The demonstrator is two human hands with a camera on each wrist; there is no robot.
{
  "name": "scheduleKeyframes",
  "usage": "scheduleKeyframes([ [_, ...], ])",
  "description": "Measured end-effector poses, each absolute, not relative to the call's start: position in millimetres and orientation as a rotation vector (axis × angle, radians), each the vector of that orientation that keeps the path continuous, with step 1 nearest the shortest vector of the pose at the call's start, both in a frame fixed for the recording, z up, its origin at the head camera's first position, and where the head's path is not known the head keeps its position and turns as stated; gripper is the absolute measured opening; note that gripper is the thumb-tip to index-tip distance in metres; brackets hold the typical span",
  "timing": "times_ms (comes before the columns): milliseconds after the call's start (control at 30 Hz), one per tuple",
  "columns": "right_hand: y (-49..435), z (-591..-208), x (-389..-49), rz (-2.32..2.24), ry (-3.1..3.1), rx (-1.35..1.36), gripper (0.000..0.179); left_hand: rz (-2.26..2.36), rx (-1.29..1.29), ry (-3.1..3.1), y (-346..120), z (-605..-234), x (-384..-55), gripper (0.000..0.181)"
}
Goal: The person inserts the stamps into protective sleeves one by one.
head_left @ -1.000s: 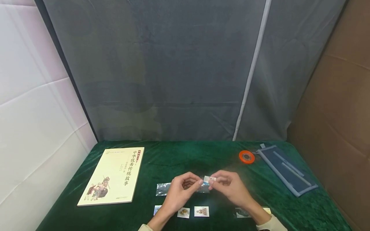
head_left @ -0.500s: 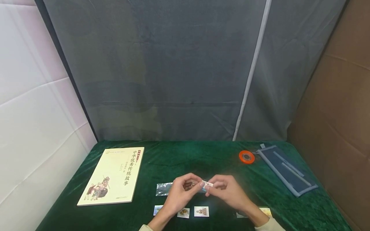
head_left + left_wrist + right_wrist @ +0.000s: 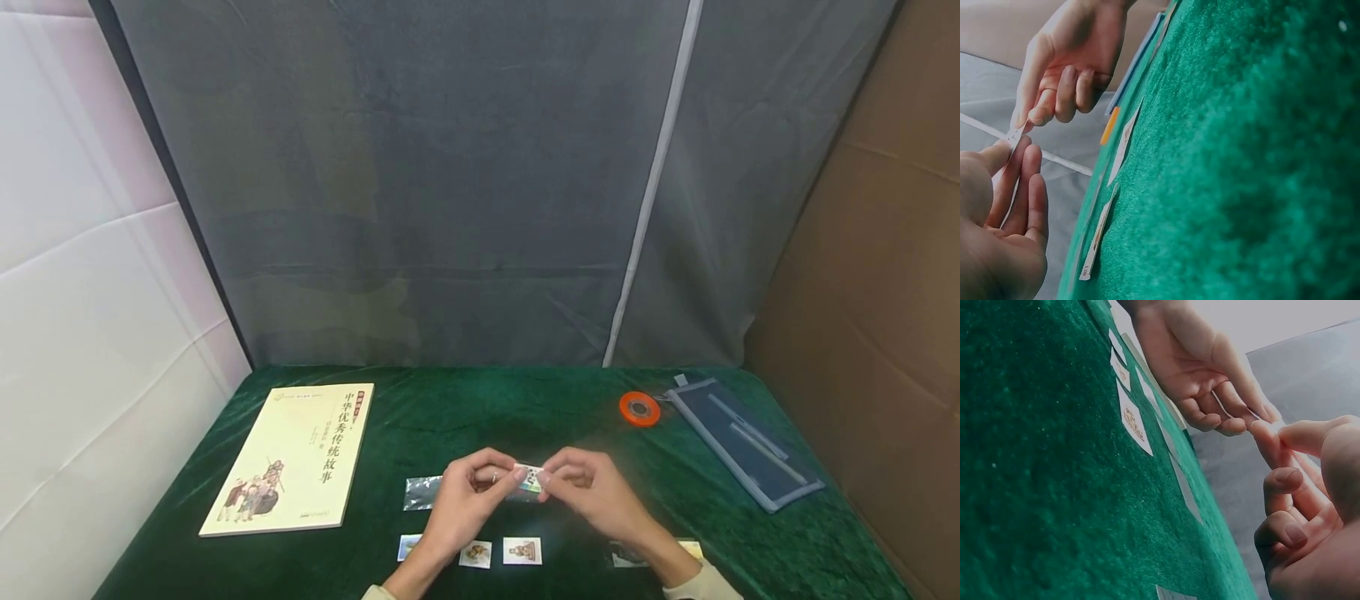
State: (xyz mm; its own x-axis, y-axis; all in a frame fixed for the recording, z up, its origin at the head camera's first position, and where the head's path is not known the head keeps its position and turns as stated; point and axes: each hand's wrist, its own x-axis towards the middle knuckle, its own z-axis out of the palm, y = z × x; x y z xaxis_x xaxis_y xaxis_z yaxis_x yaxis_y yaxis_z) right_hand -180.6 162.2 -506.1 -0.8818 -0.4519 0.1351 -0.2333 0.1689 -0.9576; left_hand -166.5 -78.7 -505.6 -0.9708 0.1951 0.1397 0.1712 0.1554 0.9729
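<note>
The left hand (image 3: 465, 500) pinches the left edge of a small printed card (image 3: 530, 477) between thumb and index finger; the right hand (image 3: 596, 492) pinches the opposite edge in the same way. The remaining fingers of both hands curve inward below the card. The card is held raised above the green cloth (image 3: 450, 417), between the two hands. A glossy transparent strip (image 3: 422, 493) lies on the cloth beyond the left hand, partly hidden by it. Nearer the person, three picture cards (image 3: 522, 551) form a row, the leftmost partly covered by the left forearm. A yellowish piece (image 3: 692, 547) lies beside the right wrist; I cannot tell its full shape.
</note>
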Motion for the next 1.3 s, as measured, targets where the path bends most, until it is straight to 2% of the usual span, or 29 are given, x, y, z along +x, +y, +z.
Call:
scheduleKeyframes([
  [1300,158.8,-504.3,-178.4,-1.751,2.293,-0.719,0.011,1.932,0.408,2.358,-74.1,-505.1,-162.4,0.019],
])
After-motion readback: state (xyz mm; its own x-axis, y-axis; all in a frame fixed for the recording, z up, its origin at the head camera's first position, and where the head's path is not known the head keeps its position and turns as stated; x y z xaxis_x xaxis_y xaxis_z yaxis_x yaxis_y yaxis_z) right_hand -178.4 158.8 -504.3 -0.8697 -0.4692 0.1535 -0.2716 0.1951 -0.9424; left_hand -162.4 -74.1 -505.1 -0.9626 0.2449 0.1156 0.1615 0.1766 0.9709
